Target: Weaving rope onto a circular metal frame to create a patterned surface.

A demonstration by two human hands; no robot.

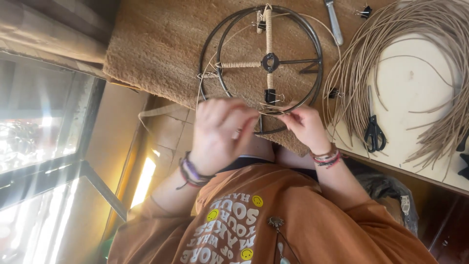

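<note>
Centre of frame, just above the middle: metal ring frame (261, 68) lies on a brown mat (156, 44), two concentric dark rings with cross spokes meeting at a small hub (270, 62). Upper spoke and left spoke are wrapped in tan cord; right spoke is bare metal. A black binder clip (270, 96) sits on the lower spoke, another clip (260, 23) at the top of the rings.

Both hands meet at the lower rim of the frame. Left hand (217, 134) is curled, fingers pinched on a strand of tan cord (271, 111) right at the rim. Right hand (305, 126) pinches the same strand from the other side, fingertips touching the ring. Both wrists carry bead and cord bracelets.

Right of the frame: a big loose coil of tan cord (391, 63) spreads over a pale board (415, 88), reaching the upper right corner. Black scissors (374, 132) lie on the board inside the coil, lower right of the ring. A grey metal tool (334, 22) lies at top, just right of the rings. Small black clip (334, 93) sits at the coil's left edge, one more (364, 11) at the top edge.

Bottom of frame: orange printed shirt (273, 220). Left side: bright window glass (34, 137).
</note>
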